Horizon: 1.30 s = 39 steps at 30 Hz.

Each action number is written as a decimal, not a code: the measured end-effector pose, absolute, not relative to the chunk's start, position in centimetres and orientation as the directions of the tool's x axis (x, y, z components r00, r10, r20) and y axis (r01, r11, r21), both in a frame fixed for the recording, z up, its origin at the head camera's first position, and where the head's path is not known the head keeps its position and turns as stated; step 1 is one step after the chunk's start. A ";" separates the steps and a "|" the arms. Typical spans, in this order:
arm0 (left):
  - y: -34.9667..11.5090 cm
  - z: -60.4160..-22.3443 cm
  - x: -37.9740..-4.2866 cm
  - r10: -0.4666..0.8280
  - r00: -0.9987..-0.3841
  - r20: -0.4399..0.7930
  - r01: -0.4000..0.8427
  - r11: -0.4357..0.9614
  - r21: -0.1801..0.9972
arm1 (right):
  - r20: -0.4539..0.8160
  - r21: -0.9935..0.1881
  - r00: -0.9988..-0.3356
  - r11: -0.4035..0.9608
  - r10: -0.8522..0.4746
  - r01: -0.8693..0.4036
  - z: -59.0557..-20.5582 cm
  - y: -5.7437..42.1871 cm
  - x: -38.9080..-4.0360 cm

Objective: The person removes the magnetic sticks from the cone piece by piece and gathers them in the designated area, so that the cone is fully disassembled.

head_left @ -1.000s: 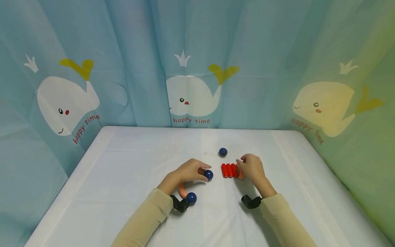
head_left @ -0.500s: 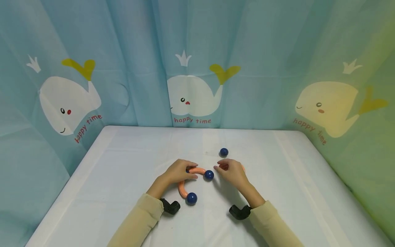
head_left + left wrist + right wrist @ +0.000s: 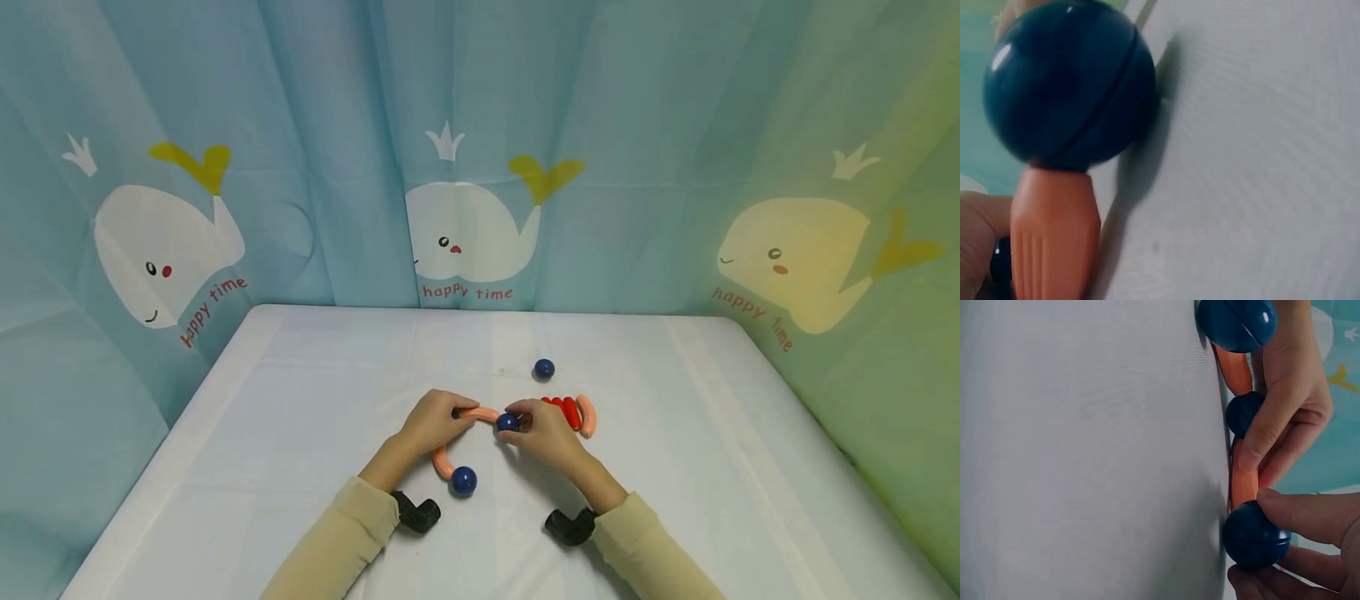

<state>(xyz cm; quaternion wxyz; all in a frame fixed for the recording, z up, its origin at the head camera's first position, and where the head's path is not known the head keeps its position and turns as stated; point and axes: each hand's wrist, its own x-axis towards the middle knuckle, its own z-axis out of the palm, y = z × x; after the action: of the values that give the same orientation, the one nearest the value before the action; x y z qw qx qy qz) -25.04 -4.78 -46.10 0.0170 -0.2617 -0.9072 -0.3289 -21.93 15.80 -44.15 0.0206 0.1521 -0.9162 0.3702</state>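
Note:
My left hand point(image 3: 433, 418) pinches an orange curved rod point(image 3: 484, 414), as the right wrist view shows. Between thumb and fingers, my right hand point(image 3: 551, 433) grips a blue ball point(image 3: 1254, 536) at that rod's right end. A second blue ball point(image 3: 1244, 414), partly covered by the left hand, joins this rod to another orange curved rod point(image 3: 442, 462). At the near end of the chain sits a third blue ball point(image 3: 463, 482), large in the left wrist view. Everything in the chain lies on or just over the white table point(image 3: 337, 367).
Beyond the right hand lies a loose blue ball point(image 3: 544, 369). Several red rods point(image 3: 572, 413) lie side by side, partly hidden by that hand, with a loose orange curved rod point(image 3: 587, 417) beside them. A whale-print curtain point(image 3: 472, 233) hangs behind the table.
My right hand has moved left from the loose rods to the chain and now grips its right-end ball. The left hand has shifted left from that ball onto the orange rod.

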 end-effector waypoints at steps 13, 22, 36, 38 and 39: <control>-4.7 -46.2 -25.2 0.451 -0.846 0.283 0.526 0.626 0.576 | 0.185 -0.652 -0.948 0.689 -0.261 -0.317 -43.6 16.0 -22.1; -4.6 -46.5 -25.3 0.445 -0.857 0.260 0.504 0.621 0.600 | 0.218 -0.643 -0.958 0.711 -0.185 -0.284 -42.3 18.1 -22.6; -4.6 -46.5 -26.4 0.461 -0.859 0.221 0.484 0.596 0.640 | 0.202 -0.704 -0.972 0.672 -0.122 -0.231 -41.3 21.4 -24.5; -4.5 -46.6 -26.5 0.460 -0.863 0.209 0.474 0.593 0.651 | 0.193 -0.706 -0.974 0.673 -0.116 -0.220 -41.2 22.1 -24.9; -4.5 -46.6 -26.6 0.460 -0.864 0.203 0.468 0.591 0.657 | 0.186 -0.707 -0.976 0.675 -0.110 -0.211 -41.2 22.4 -25.2</control>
<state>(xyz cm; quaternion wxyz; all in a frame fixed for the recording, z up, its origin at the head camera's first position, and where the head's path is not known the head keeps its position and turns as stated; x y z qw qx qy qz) -26.57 -4.46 -46.58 0.0056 -0.2603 -0.8918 -0.3700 -25.17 22.43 -41.16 0.0637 0.0879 -0.9129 0.3935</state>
